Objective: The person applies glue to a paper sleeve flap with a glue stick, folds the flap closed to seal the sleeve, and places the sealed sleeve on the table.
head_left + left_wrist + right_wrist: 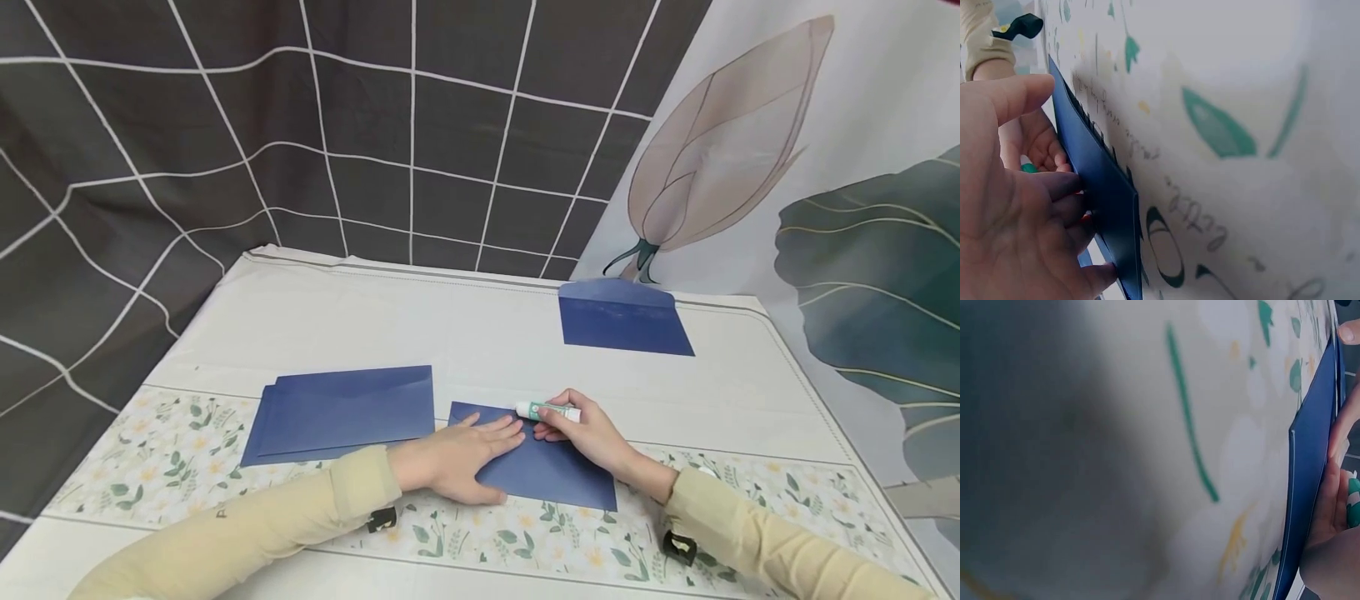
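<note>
A dark blue envelope (558, 479) lies on the table in front of the person. The left hand (468, 460) rests on its left part, fingers spread and straight. In the left wrist view, fingertips touch the blue paper (1107, 187). Held between thumb and fingers of the right hand (588, 435) is a white and green glue stick (531, 410). Its white end points left, over the envelope's upper edge near the left fingertips. The right wrist view shows only part of the green tube (1354, 503) beside the hand.
Overlapping blue envelopes (345, 412) lie to the left of the left hand. Another envelope (626, 323), its flap raised, lies at the far right near the back edge. A floral-banded white cloth (360, 317) covers the table; a dark checked curtain (465, 125) hangs behind.
</note>
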The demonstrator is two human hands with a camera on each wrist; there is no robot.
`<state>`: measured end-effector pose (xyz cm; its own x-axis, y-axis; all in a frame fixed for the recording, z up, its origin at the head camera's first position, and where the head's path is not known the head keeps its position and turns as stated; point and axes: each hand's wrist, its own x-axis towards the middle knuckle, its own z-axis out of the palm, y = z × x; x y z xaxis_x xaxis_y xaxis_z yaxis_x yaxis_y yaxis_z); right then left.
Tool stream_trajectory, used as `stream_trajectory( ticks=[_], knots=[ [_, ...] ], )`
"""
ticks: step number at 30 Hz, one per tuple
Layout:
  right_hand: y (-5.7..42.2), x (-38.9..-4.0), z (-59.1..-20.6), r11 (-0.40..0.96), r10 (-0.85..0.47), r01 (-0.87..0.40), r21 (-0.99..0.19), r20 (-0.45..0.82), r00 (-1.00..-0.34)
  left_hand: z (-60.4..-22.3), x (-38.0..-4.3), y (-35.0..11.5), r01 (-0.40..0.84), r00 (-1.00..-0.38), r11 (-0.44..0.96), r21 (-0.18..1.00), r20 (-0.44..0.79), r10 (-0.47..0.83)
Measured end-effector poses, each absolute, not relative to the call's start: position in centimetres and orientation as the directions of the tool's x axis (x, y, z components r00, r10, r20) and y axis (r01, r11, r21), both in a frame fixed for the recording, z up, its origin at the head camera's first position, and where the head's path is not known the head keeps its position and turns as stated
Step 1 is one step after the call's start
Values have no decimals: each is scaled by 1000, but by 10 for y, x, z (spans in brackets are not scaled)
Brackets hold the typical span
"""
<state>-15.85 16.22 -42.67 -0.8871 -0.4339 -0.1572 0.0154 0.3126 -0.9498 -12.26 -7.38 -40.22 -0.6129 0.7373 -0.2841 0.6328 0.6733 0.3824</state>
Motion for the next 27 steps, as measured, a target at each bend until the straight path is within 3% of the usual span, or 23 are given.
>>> stream_trajectory(
  ticks=[19, 27],
  knots=[
    [187, -156, -426, 327, -361, 13, -945, -138, -922, -402, -118, -83, 581, -655, 698, 420, -268, 706],
    [197, -152, -427, 335, -292, 78, -939, -183, -939, -399, -117, -84, 561, -655, 702, 438, -284, 700]
  ],
)
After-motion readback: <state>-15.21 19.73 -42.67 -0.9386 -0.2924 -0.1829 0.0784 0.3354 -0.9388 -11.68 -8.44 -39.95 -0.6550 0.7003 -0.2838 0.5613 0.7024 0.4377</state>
